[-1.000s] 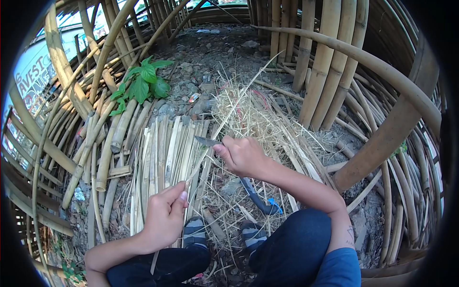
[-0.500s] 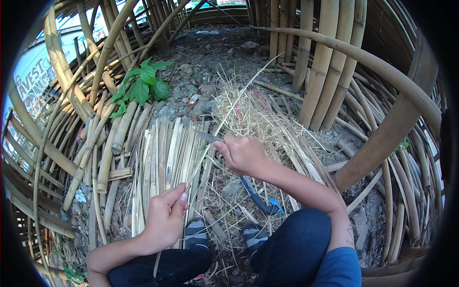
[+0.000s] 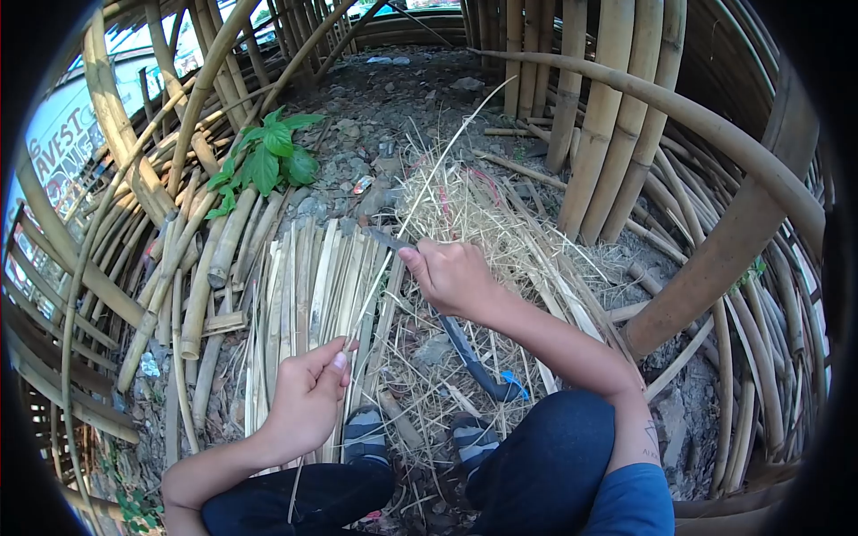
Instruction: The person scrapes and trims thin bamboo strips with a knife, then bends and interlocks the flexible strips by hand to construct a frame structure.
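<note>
My left hand, low and left of centre, pinches a thin bamboo strip between thumb and fingers. The strip runs up and to the right, past the blade, its far end over the shavings. My right hand is closed around a knife; its blade points left and lies against the strip, with the dark handle reaching down under my forearm. Split bamboo slats lie side by side beyond my left hand. A heap of pale shavings spreads beyond my right hand.
Thick upright bamboo poles stand at the right, and a curved pole crosses there. Piled bamboo and a leafy plant are at the left. My shoes rest on ground with a blue scrap nearby.
My right hand and the knife have shifted slightly left and up. The strip's far end is now straighter and points higher. My left hand has barely moved.
</note>
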Motion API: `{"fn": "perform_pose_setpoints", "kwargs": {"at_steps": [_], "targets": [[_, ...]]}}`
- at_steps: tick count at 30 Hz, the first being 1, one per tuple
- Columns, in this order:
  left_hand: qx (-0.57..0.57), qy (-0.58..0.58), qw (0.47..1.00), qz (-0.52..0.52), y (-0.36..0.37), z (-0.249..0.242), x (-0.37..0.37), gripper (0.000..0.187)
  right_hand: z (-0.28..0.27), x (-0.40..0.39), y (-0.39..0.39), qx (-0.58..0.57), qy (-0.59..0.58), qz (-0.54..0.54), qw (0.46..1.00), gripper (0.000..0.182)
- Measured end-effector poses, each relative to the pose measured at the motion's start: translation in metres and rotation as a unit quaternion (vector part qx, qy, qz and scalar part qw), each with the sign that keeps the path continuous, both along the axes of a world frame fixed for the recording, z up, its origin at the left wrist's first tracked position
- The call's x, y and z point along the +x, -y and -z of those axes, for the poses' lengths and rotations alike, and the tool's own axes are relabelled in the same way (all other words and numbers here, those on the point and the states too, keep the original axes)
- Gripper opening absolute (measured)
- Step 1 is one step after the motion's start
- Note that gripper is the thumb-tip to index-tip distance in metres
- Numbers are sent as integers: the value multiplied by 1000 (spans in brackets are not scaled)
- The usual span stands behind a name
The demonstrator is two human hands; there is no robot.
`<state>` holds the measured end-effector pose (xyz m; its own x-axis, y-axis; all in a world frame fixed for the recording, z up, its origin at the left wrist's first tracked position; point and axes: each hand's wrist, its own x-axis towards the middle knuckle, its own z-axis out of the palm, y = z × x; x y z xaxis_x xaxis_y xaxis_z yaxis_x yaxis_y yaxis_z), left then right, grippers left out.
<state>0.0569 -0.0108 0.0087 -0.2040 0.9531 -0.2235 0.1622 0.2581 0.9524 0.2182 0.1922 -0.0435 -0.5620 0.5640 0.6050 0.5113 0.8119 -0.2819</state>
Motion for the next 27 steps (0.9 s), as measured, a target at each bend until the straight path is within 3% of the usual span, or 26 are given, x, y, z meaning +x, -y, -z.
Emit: {"fn": "perform_pose_setpoints", "kwargs": {"at_steps": [8,10,14,19,27], "targets": [[5,-31,999,25,1,13,-4,29,4,0,-10,-62,12,40,997,57],[2,-28,1000,14,1,12,-6,29,4,-1,2,-32,39,-10,999,57],[23,-80,996,19,8,4,-1,27,0,18,-53,18,64,75,995,58],[30,-123,991,40,8,10,-4,25,2,31,-92,-118,62,180,975,65],[-11,-87,994,70,11,14,-5,29,12,28,-52,-81,56,67,993,60]]}}
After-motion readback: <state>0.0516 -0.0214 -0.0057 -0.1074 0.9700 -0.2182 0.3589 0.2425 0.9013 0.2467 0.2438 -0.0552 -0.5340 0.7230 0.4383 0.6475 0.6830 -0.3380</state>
